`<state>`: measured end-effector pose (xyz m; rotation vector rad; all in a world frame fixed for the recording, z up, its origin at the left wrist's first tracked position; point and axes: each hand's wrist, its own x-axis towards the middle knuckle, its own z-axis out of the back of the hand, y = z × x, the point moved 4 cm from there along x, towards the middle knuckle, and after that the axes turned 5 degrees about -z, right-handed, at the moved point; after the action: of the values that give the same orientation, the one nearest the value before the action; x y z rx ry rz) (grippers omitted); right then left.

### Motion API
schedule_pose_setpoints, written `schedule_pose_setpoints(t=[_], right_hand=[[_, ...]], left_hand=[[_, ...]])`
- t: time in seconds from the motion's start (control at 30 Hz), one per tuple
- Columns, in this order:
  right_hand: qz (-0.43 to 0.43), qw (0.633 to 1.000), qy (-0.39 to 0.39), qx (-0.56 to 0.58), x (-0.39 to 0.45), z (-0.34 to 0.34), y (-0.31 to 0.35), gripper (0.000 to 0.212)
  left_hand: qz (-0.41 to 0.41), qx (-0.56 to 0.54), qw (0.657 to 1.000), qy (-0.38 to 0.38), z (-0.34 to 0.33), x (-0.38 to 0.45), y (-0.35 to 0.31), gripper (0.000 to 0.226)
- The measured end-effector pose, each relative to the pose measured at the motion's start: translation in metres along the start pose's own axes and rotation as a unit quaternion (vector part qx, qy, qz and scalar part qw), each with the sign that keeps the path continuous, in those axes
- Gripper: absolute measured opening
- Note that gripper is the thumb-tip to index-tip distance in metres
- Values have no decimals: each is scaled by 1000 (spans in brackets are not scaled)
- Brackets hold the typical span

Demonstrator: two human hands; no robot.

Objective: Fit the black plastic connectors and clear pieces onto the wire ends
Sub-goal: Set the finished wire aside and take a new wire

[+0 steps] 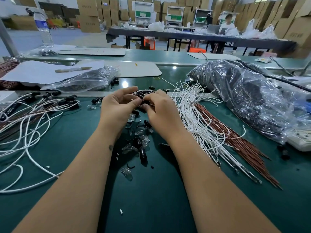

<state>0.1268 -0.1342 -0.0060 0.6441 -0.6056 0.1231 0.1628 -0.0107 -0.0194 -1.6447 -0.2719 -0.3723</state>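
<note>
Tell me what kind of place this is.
Most likely a factory or warehouse assembly floor. Stacked cardboard boxes line the back, long green work tables carry bundles of white wires and bagged black parts, and another worker sits at a far bench.

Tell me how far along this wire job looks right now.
Partly done. The finished wires on the left already carry black connectors. The left hand and right hand are working a black connector together. The bare white wires on the right remain, with loose clear pieces waiting.
</note>
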Motion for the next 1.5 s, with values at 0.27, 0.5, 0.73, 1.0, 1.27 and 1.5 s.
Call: schedule_pose_setpoints(t=[0.27,0.5,0.73,1.0,1.27,1.5], right_hand=[[-87,958,-117,-247,5,26,-26,10],[-40,956,-72,-281,5,19,-12,10],[45,957,-70,-276,2,13,6,23],[-55,955,-70,-284,2,28,-14,28],[46,952,-140,-267,-1,22,10,28],[10,972,-64,-224,2,16,1,21]], left_hand=[[-14,127,946,-299,52,7,-5,15],[-205,443,865,-119,16,-2,-23,40],[-281,453,846,17,-8,-7,-18,27],[-114,562,808,-137,30,2,-5,26],[-288,534,794,37,-29,-15,-17,64],[-276,483,830,41,-15,-9,-18,28]])
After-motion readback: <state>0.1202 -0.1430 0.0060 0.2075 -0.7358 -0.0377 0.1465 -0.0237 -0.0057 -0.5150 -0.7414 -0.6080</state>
